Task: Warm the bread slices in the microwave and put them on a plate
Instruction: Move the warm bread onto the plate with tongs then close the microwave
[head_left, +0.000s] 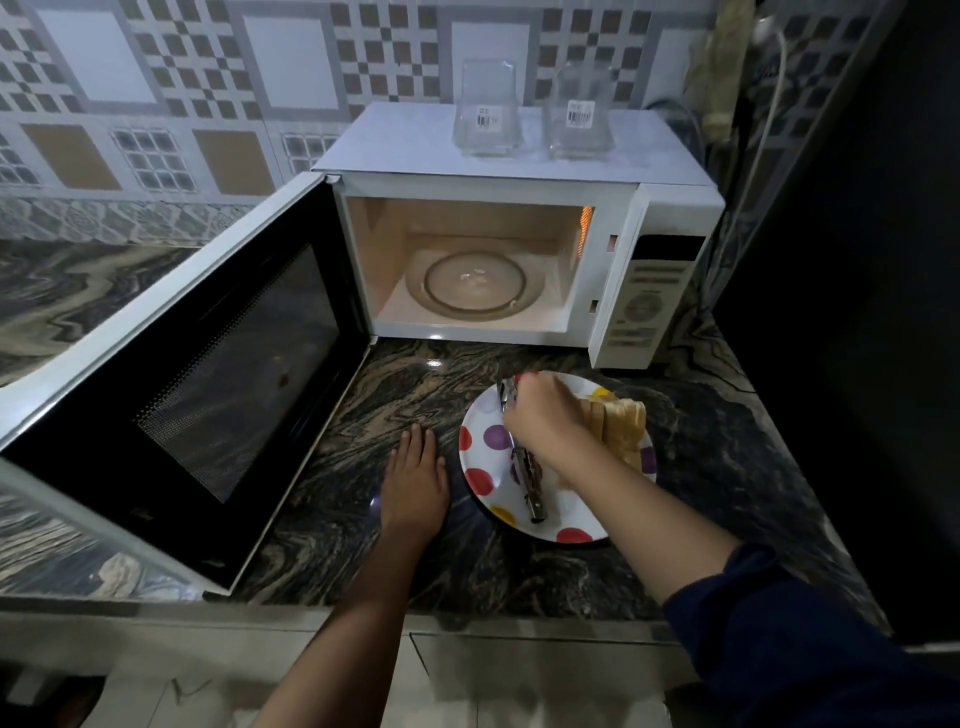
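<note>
**Bread on the spotted plate, microwave standing open**

From my seat I see the bread slices (626, 421) stacked on edge along the right side of the plate (483, 467), a white one with coloured dots, which sits on the tabletop (415, 379) just in front of the microwave (670, 208). My right hand (540, 410) is over the plate, up against the left end of the stack, its fingers curled round a pair of metal tongs (527, 483) whose hinge end lies on the plate toward me. A dark sleeve (779, 623) covers that arm above the forearm. My left hand (415, 478) lies flat on the tabletop just left of the plate, fingers straight and holding nothing.

The microwave door (208, 364) is swung fully out to the left. Inside, the light glows on the right wall and the glass turntable (472, 283) sits on the floor of the oven. Two clear glass jars (485, 109) with barcode stickers stand side by side on top of the microwave, before a patterned tiled wall (156, 104)
</note>
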